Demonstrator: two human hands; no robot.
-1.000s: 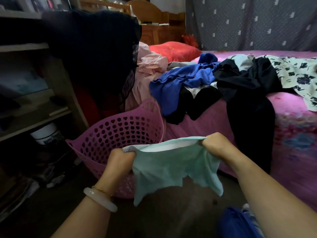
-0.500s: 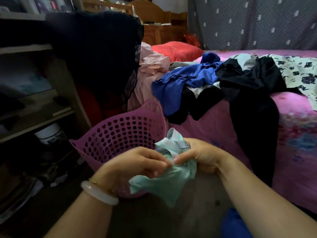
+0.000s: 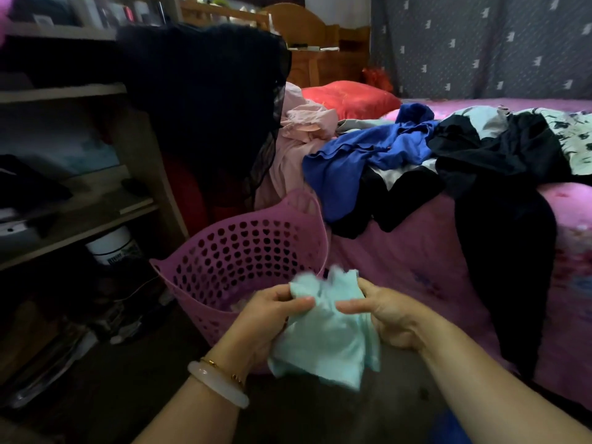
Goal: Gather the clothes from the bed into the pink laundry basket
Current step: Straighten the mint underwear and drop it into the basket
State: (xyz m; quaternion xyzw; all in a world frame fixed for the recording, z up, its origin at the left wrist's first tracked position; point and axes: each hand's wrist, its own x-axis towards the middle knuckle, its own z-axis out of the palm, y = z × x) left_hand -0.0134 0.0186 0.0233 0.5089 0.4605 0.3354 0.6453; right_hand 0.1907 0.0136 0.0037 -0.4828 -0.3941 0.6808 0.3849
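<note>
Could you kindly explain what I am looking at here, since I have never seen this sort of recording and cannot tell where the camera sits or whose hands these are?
There is no machine here: a person wears one wide-angle camera on the head, so the single picture looks forward and down at their own two arms. The left hand, with a pale bangle on its wrist, and the right hand both grip a bunched mint-green garment, held in the air just in front of the pink laundry basket, which stands on the floor beside the bed. On the bed's pink cover lie more clothes: a blue garment, black garments, a pale pink one and a floral-print one, with a red pillow behind. Wooden shelves stand on the left.
</note>
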